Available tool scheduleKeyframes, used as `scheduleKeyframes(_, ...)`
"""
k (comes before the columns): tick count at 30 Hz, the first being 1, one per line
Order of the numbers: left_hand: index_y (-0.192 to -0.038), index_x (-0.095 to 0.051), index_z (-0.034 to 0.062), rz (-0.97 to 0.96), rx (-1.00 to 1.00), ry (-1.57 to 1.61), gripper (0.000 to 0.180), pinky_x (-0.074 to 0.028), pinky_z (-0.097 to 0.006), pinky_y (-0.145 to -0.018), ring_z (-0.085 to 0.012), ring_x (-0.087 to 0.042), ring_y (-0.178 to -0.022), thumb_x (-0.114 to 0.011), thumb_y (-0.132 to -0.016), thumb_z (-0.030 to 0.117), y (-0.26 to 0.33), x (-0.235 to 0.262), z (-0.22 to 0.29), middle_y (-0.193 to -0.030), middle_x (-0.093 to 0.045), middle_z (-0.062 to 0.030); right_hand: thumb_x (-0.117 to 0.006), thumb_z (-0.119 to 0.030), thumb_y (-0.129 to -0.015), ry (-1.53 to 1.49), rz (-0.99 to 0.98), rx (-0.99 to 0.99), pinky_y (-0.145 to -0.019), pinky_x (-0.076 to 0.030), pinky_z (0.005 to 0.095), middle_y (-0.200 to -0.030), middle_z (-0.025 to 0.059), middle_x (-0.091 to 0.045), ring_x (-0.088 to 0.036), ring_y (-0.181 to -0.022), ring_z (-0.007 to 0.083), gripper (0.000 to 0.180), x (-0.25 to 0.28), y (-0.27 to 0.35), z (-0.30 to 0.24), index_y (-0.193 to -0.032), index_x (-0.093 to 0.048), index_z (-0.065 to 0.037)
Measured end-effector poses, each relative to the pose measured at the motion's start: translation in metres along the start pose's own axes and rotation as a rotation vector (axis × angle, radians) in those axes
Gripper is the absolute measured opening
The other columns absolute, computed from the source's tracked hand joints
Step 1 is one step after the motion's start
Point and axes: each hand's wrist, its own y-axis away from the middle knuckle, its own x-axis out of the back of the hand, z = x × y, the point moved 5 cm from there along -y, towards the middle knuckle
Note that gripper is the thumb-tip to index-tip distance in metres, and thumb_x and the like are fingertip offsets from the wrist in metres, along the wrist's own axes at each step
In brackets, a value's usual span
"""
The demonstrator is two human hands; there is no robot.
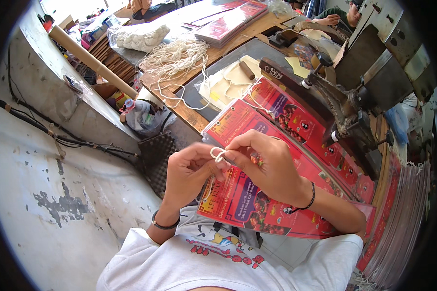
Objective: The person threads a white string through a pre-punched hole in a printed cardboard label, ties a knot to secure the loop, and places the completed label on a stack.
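A short white cord (218, 154) is looped between my two hands, with what looks like a knot in it. The fingers of my left hand (192, 167) pinch one side of it, slightly blurred. From the other side my right hand (267, 160) closes thumb and forefinger on the same cord. Under both hands lies a glossy red printed sheet (228, 194) with pictures of food, its lower part beneath my right forearm. More red sheets (296, 126) lie behind it on the bench, one with a white cord (260, 99) at its top edge.
A heap of loose white cord (177, 58) lies on the wooden table beside a bagged bundle (143, 39). A metal machine (344, 104) stands at the right, above a tall stack of sheets (398, 208). A peeling wall (58, 194) is at my left. Another person (342, 18) sits at the far right.
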Motion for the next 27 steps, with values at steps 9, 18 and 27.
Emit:
scheduleKeyframes(9, -0.128, -0.061, -0.0011, -0.014, -0.024, -0.22, 0.042, -0.054, -0.022, -0.06, -0.0097, -0.068, -0.068, -0.071, -0.088, -0.003, -0.002, -0.001, 0.004, -0.08, -0.072, -0.0075, -0.064, -0.013, -0.095, -0.207, -0.081, -0.223, -0.07, -0.054, 0.029, -0.087, 0.0113, -0.071, -0.069, -0.075, 0.0162, 0.018, -0.008, 0.002, 0.007, -0.103, -0.066, 0.003)
scheduleKeyframes(18, -0.093, -0.073, -0.0055, -0.177, -0.008, -0.211, 0.012, -0.055, -0.023, -0.058, -0.0129, -0.069, -0.067, -0.065, -0.087, -0.012, -0.001, -0.007, 0.011, -0.083, -0.072, -0.0137, -0.064, -0.004, -0.094, 0.018, 0.141, 0.143, -0.067, -0.052, 0.0357, -0.091, 0.0134, -0.063, -0.065, -0.078, 0.027, 0.009, 0.013, -0.004, -0.008, -0.102, -0.061, -0.001)
scheduleKeyframes(27, -0.096, -0.073, -0.0064, -0.041, -0.207, -0.17, 0.013, -0.058, -0.024, -0.064, -0.0138, -0.07, -0.073, -0.068, -0.086, -0.012, -0.004, -0.003, 0.011, -0.09, -0.07, -0.0123, -0.062, -0.005, -0.094, 0.047, -0.016, 0.081, -0.071, -0.051, 0.04, -0.091, 0.0157, -0.063, -0.065, -0.083, 0.0332, 0.009, -0.005, -0.003, 0.011, -0.102, -0.06, 0.0)
